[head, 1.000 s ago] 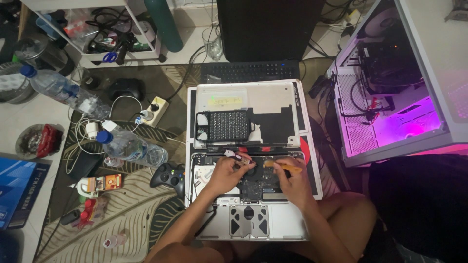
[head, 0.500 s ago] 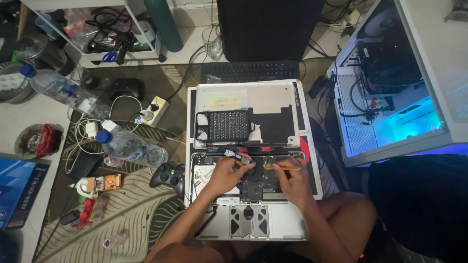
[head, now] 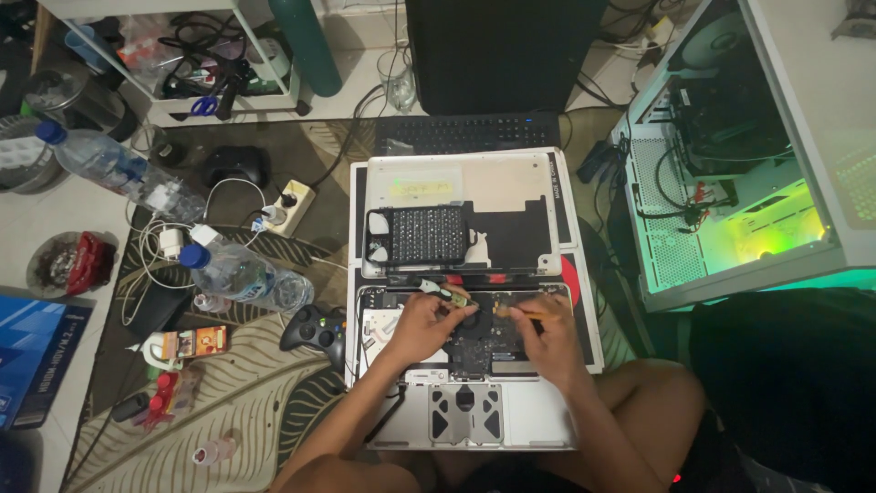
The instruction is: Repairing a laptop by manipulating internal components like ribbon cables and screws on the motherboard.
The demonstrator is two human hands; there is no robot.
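Note:
An opened laptop (head: 511,415) lies bottom-up on the floor in front of me, its circuit board and fan exposed. My left hand (head: 422,321) rests on the board and pinches a small green-tipped tool (head: 445,293). My right hand (head: 546,336) is over the board's right side and grips a thin brush-like tool (head: 516,312). Both tool tips meet near the fan. Just beyond the laptop lies its removed silver bottom cover (head: 456,183), with a black screwdriver bit case (head: 424,235) on it.
A black game controller (head: 315,330) and a plastic water bottle (head: 242,274) lie left of the laptop. A power strip (head: 285,205) with cables sits further back. A black keyboard (head: 465,133) is beyond the cover. An open, green-lit computer case (head: 730,173) stands at right.
Both hands stay on the board with only slight shifts. The light inside the computer case went from pink to blue to green.

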